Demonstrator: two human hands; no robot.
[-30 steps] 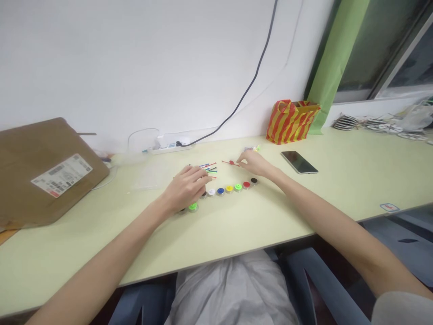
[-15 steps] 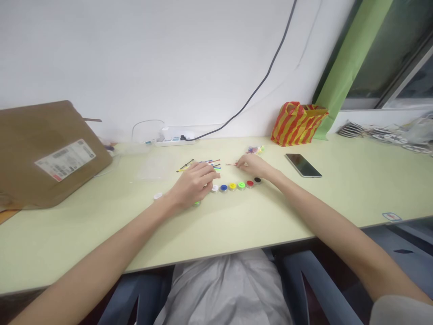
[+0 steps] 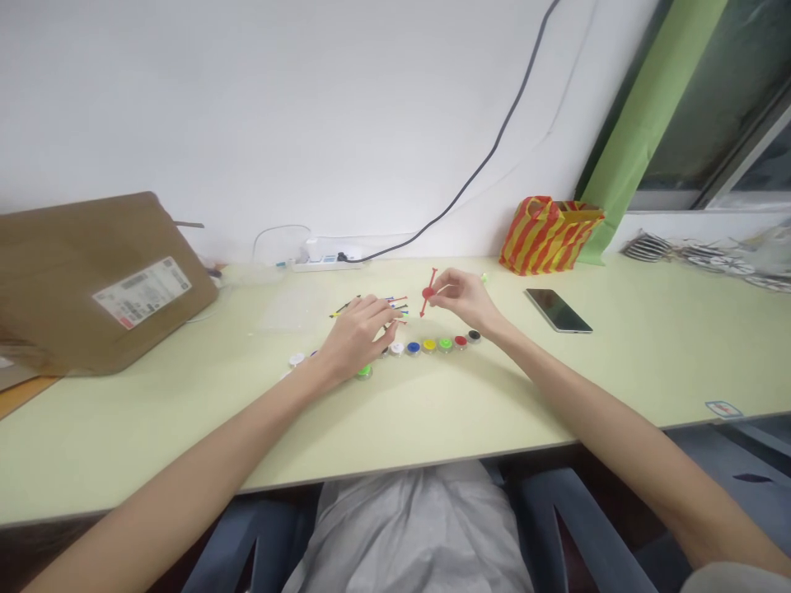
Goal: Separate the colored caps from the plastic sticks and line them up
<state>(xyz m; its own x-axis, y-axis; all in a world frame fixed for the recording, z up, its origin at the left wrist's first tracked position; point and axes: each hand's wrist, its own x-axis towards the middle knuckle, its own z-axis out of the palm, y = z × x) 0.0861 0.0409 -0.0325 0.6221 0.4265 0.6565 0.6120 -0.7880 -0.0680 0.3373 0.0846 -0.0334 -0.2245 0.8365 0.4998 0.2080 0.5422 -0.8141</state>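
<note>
Raised over the table, my right hand (image 3: 466, 298) pinches a red double-ended arrow piece (image 3: 428, 293) with a round disc at its middle. My left hand (image 3: 363, 329) is closed at the fingertips, where the end of a thin red stick (image 3: 401, 322) pokes out. Behind and partly under that hand lie several thin coloured sticks (image 3: 399, 300), in yellow, black, blue and red. In front of my hands runs a row of small round pots with coloured tops, among them a blue pot (image 3: 414, 348), a yellow pot (image 3: 429, 346) and a red pot (image 3: 461, 342).
A cardboard box (image 3: 99, 288) stands at the left. By the wall are a power strip (image 3: 327, 260) and a hanging black cable (image 3: 475, 169). To the right are a striped bag (image 3: 549, 236) and a phone (image 3: 558, 310). A green pot (image 3: 364, 372) sits nearer me.
My right hand has lifted off the table, and the red arrow piece with its disc now shows upright in it. A red stick end has appeared at my left fingertips. The view shifted slightly.
</note>
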